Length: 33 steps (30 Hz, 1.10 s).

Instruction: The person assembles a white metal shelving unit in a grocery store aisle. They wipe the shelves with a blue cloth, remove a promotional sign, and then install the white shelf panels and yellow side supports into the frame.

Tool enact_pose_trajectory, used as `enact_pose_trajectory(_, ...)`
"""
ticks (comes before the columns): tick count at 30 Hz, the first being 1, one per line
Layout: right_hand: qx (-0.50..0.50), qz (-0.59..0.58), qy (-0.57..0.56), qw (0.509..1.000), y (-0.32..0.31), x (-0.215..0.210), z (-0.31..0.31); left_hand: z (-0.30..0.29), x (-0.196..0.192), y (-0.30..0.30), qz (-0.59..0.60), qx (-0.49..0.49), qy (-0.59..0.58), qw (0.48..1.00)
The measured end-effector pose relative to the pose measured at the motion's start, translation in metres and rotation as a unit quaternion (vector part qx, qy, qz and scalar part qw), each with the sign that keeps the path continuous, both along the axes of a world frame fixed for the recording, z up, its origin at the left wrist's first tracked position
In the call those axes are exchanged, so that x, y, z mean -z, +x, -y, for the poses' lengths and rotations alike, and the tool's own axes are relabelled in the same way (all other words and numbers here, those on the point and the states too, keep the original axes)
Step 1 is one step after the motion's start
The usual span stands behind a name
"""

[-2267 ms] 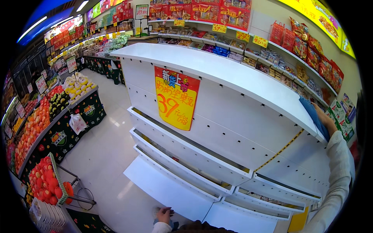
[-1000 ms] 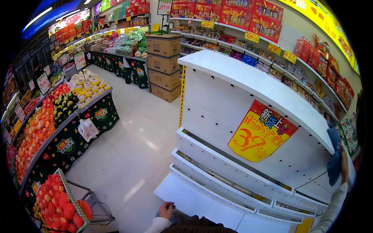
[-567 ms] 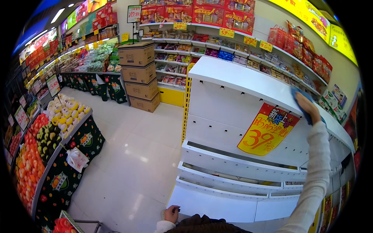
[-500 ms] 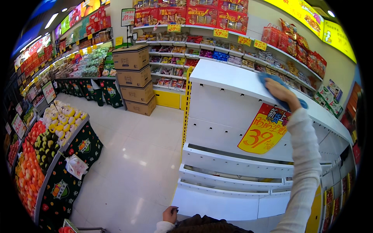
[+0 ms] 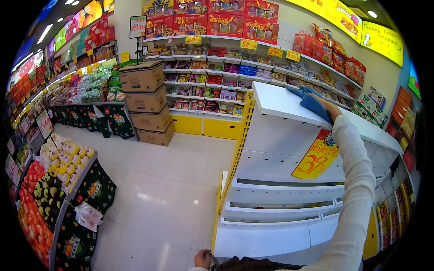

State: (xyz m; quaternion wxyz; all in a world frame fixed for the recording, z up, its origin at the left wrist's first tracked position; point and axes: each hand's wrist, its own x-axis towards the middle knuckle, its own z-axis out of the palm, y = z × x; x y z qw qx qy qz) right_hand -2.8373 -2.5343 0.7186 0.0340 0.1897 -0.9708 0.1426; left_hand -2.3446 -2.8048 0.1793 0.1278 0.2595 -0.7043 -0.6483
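Observation:
My right arm reaches out to the top of a white shelving unit (image 5: 280, 100). There my right hand (image 5: 333, 109) presses on a blue cloth (image 5: 314, 105), which lies bunched on the top panel and hangs over its front edge. Below the cloth, a yellow and red price sign (image 5: 316, 158) is fixed to the unit's upright panel, partly covered by my sleeve. My left hand (image 5: 203, 259) is low, beside the unit's bottom shelf, with its fingers curled; whatever it may hold is hidden.
Stacked brown cartons (image 5: 144, 101) stand beyond the aisle. Fruit fills a sloped stand (image 5: 83, 212) at the left, with a white plastic bag (image 5: 88, 216) hanging from it. Packed snack shelves (image 5: 212, 77) line the back wall. A yellow perforated post (image 5: 237, 153) edges the unit.
My view has shifted, so the unit sits further right. The cloth, earlier flatter under my right hand, is now bunched and draped over the front edge. My left hand stays low.

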Motion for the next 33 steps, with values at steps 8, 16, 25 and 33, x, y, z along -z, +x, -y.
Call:
enact_pose_trajectory(8, -0.254, -0.028, -0.014, 0.967, 0.028, 0.002, 0.165, 0.019, 0.006, -0.007, 0.022, -0.009, 0.028, 0.999)
enact_pose_trajectory(16, -0.418, -0.099, -0.119, 0.895, 0.16, 0.013, 0.117, -0.003, -0.086, -0.134, -0.144, 0.107, 0.076, 0.981)
enact_pose_trajectory(25, 0.152, -0.207, 0.008, 0.966, 0.195, 0.12, -0.177, -0.006, -0.357, -0.257, -0.406, 0.188, 0.114, 0.887)
enact_pose_trajectory(33, 0.185, -0.1, -0.653, 0.728, 0.085, 0.123, -0.309, -0.047, -0.453, -0.347, -0.362, 0.127, 0.321, 0.866)
